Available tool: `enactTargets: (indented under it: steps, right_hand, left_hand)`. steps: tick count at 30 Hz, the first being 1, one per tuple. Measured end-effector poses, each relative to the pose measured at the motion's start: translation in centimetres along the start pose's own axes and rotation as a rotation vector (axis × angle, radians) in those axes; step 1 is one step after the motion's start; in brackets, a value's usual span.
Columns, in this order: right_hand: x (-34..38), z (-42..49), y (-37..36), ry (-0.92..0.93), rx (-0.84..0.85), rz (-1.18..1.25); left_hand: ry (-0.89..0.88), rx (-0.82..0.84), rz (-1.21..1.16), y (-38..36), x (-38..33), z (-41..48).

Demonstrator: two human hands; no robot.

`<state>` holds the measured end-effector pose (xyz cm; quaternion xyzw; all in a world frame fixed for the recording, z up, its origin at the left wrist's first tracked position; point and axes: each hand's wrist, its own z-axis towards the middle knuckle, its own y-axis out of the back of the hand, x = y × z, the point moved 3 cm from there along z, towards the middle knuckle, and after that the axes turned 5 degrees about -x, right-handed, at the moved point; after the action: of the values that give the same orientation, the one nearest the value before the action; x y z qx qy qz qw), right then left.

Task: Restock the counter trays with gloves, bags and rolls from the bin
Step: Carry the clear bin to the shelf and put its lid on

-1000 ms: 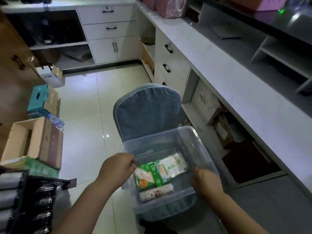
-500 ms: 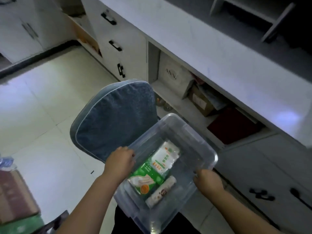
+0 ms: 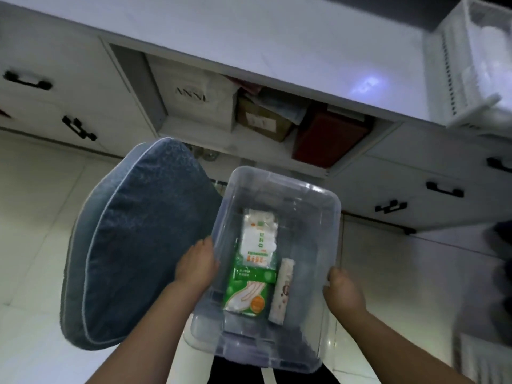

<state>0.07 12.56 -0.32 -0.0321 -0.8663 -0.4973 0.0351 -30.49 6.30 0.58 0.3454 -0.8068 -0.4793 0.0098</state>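
**Bin is swinging round to face the counter**

A second ago the clear bin [image 3: 327, 206] was sitting on the blue chair [image 3: 133, 245], with the counter [image 3: 277, 42] running off to the side. Now it is hanging in front of the person, just right of the chair back, with its far end pointing at the counter's front edge. It appears to be coming off the seat, though what lies under it is hard to tell. This reads as the carry that opens the restocking. Nothing is leaving the bin yet, and a white slatted tray [image 3: 471, 79] is waiting at the counter's far right end.

The stock is lying on the bin floor. The white bag pack [image 3: 259, 234] is toward the far wall and the green glove pack [image 3: 249, 292] is overlapping it on the near side. The roll [image 3: 281, 292] is lying just beside the glove pack, toward the right wall.

Both hands are gripping the bin, well apart. The left hand [image 3: 198, 263] is curling over the left rim. The right hand [image 3: 343, 293] is clamping the right rim with its fingers folded against the wall.
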Motion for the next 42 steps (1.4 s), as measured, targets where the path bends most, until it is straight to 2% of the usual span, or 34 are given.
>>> enactTargets:
  steps: [7, 10, 13, 17, 24, 29, 36, 42]
  right_hand:
    - [-0.8, -0.4, -2.7, -0.367, -0.074, 0.437]
    - [-1.7, -0.2, -3.1, -0.421, -0.09, 0.601]
    - [-2.9, -0.6, -2.4, -0.445, -0.168, 0.731]
    - [-6.2, -1.9, -0.9, -0.438, -0.259, 0.708]
    - [-17.6, -7.0, 0.6, -0.621, -0.332, 0.817]
    - [-27.7, -10.8, 1.6, -0.723, -0.425, 0.961]
    - [-43.2, -13.9, 3.1, -0.74, -0.562, 1.193]
    - [-55.7, -17.5, 7.0, -0.756, -0.684, 1.179]
  left_hand:
    - [0.07, 0.064, -0.122, -1.6, 0.7, 1.8]
    - [0.102, 0.074, -0.087, -1.7, 0.5, 2.5]
    - [0.07, 0.014, -0.015, -1.2, -1.0, 2.8]
    - [0.005, -0.079, -0.006, -1.0, -5.3, 1.7]
    - [-0.219, 0.001, 0.061, -4.1, -16.6, -1.3]
    - [-0.379, -0.014, 0.057, -6.8, -26.6, -5.9]
    - [-0.531, -0.067, 0.092, -12.4, -41.6, -13.2]
    - [-0.576, -0.056, 0.017, -17.7, -53.0, -18.5]
